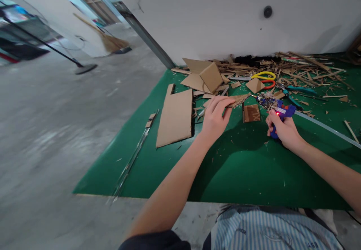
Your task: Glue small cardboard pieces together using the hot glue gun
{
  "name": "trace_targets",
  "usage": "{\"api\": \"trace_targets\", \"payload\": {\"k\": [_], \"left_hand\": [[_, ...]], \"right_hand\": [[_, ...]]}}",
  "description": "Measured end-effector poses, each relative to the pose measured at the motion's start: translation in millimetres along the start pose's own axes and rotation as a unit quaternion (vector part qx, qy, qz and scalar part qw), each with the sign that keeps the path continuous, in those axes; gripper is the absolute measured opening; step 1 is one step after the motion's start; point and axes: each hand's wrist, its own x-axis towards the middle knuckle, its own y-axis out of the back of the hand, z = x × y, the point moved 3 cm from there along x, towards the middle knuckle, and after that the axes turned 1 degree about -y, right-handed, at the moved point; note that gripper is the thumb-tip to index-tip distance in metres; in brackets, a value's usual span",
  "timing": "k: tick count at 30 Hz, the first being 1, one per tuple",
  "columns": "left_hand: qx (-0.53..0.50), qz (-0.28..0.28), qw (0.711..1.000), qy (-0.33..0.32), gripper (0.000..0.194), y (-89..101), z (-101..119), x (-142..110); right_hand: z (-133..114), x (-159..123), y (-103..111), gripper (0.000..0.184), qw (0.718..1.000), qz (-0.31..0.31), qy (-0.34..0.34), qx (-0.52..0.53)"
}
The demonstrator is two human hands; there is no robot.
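Observation:
My right hand (282, 127) is wrapped round a blue hot glue gun (287, 111), which has a small red light on and a long clear glue stick (328, 128) trailing from its back. Fine strands and debris cling around its front. The nozzle points left, at the edge of a small cardboard piece (239, 100). That piece is pinched in my left hand (217, 116), a little above the table; I cannot tell whether the nozzle touches it. Below and between the hands, a small printed cardboard square (252, 113) rests on the green table.
A large cardboard sheet (176, 118) lies to the left, beside thin clear strips (132, 157) overhanging the front edge. Folded cardboard (211, 77), yellow-and-orange-handled scissors (263, 76), teal-handled pliers (301, 89) and heaped scraps (304, 67) line the back. A broom (113, 42) leans by the wall.

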Motion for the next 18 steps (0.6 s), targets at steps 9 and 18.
{"api": "trace_targets", "payload": {"k": [9,18], "left_hand": [[0.006,0.006,1.0,0.011,0.019,0.9,-1.0,-0.5],[0.014,0.004,1.0,0.018,0.017,-0.9,-2.9,-2.6]], "right_hand": [[-3.0,0.0,-0.7,0.048,1.0,0.007,-0.006,0.008],[-7.6,-3.3,-3.5,0.049,0.999,-0.03,-0.02,-0.019]]}}
